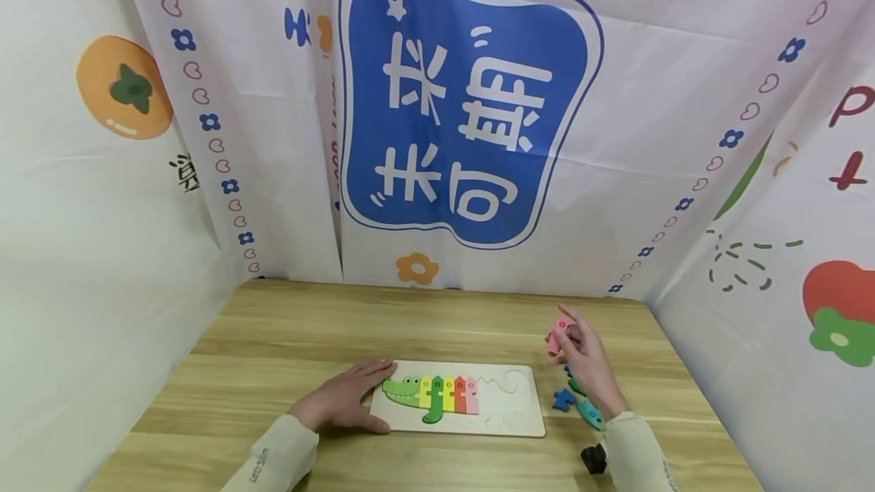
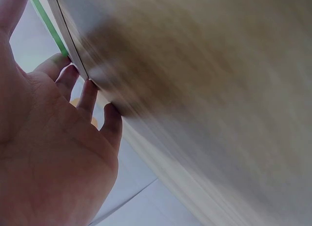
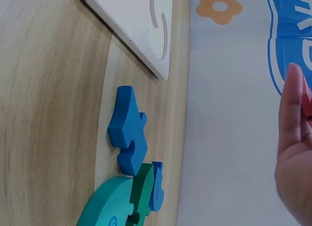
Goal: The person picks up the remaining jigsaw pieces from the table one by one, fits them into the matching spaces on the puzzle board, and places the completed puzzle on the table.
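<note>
Pink puzzle piece (image 1: 557, 332), pinched between right fingers (image 1: 573, 323)

One puzzle board (image 1: 509, 420) holds five pieces (image 1: 437, 395); four pieces (image 1: 563, 398) lie loose.

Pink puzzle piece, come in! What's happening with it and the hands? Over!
Right hand pinches pink piece, lifted above table. Left hand flat on puzzle board edge. Crocodile half filled; tail slots empty. Nothing in the way.

A staged play corner: printed cartoon cloth backdrops (image 1: 472, 105) enclose a small wooden table (image 1: 273, 340).
</note>
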A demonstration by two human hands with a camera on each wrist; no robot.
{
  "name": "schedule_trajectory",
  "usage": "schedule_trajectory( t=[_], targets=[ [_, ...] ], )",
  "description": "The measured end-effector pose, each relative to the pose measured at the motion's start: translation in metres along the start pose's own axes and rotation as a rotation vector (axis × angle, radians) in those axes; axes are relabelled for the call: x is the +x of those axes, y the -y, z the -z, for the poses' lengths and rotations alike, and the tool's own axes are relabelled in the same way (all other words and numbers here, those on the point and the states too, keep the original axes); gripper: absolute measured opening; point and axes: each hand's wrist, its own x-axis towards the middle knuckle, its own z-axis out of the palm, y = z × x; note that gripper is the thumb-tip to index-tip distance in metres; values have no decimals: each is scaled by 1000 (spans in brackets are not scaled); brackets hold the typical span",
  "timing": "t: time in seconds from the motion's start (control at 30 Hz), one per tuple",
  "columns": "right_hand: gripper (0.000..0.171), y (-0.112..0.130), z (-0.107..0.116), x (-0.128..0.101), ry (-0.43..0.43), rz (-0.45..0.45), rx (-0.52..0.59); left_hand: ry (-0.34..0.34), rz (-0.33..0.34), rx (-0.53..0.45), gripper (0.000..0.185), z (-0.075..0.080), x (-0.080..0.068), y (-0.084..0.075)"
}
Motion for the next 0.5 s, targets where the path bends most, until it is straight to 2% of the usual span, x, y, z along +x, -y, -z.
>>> schedule_trajectory(
  t=[0.23, 0.5],
  targets=[
    [46, 5, -10, -2, 21, -40, 6, 0, 10, -7, 106, -1, 0, -1],
    [53, 2, -45, -10, 163, -125, -28, 3, 5, 4, 106, -1, 1, 1]
  ],
)
